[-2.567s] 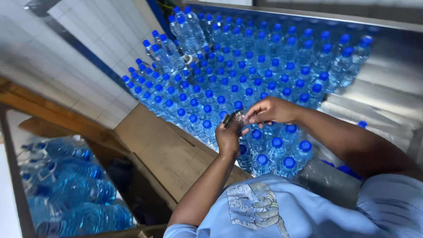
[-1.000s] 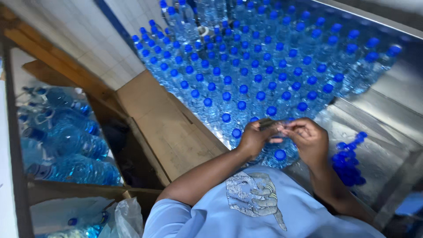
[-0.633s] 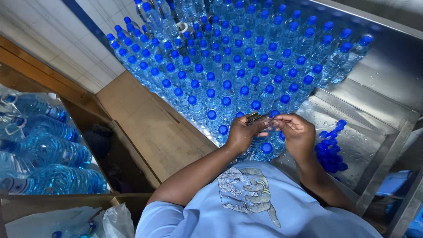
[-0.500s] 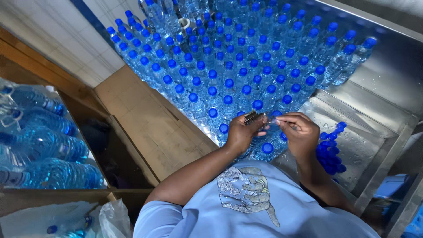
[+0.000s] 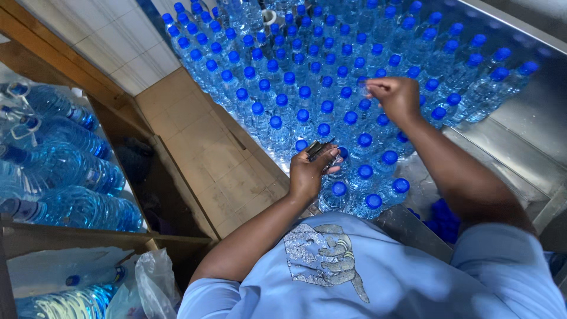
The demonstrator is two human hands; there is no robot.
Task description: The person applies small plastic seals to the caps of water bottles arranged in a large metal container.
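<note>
Near the front edge of the shiny steel table (image 5: 520, 127), seen from the head camera, the left hand (image 5: 310, 171) grasps a thin stack of dark seal bands (image 5: 315, 149) while the right hand (image 5: 397, 97) pinches one over a blue-capped clear plastic bottle (image 5: 361, 88); next, I judge, it needs seating squarely on the cap. Half a second ago both hands were together by the stack; the right has since reached farther in

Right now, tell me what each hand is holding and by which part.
The left hand grips a small dark flat object by its lower end. The right hand pinches something above the blue-capped clear plastic bottles; what it is cannot be told.
</note>
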